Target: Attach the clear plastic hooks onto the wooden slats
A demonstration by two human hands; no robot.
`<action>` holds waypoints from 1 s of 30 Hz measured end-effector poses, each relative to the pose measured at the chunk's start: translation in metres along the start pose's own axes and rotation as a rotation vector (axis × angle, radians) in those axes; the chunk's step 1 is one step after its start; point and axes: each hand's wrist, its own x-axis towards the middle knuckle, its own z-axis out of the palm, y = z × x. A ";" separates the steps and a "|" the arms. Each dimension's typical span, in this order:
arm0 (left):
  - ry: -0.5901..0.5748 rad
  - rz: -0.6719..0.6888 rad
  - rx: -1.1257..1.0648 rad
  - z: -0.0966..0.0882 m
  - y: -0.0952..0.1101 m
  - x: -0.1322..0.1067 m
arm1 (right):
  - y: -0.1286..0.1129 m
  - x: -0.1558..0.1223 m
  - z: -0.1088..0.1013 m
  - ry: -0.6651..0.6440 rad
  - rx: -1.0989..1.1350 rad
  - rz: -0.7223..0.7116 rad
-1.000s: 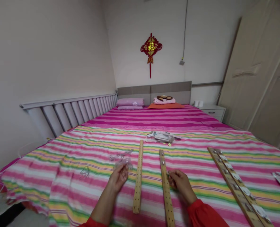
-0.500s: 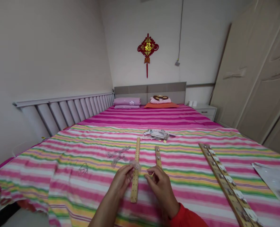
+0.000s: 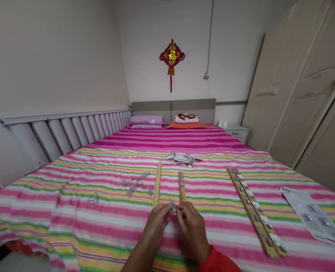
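My left hand (image 3: 156, 223) and my right hand (image 3: 192, 228) meet over the striped cloth, fingertips closed on a small clear plastic bag (image 3: 172, 205). A small shiny piece shows at the bag; its kind is too small to make out. Behind my left hand lies a pale wooden strip (image 3: 157, 183) with rows of holes, its near end hidden by the hand. Just beyond my right hand is another wooden strip (image 3: 182, 192) with small metal pieces at its far end. Several small clear bags (image 3: 137, 184) are scattered to the left.
Farther up the bed is a pile of packaged items (image 3: 181, 158). Wooden strips with metal and white round parts (image 3: 254, 209) lie at right, beside a flat clear package (image 3: 300, 206). A thin tangled piece (image 3: 93, 199) rests at left. A white railing (image 3: 79, 128) borders the bed.
My left hand has moved right with the plastic bag, off the holed strip. My right hand has closed on the bag too. The view has shifted slightly to the right.
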 end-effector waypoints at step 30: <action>0.050 0.224 0.475 0.024 -0.056 0.116 | 0.128 0.024 0.017 0.062 0.445 0.821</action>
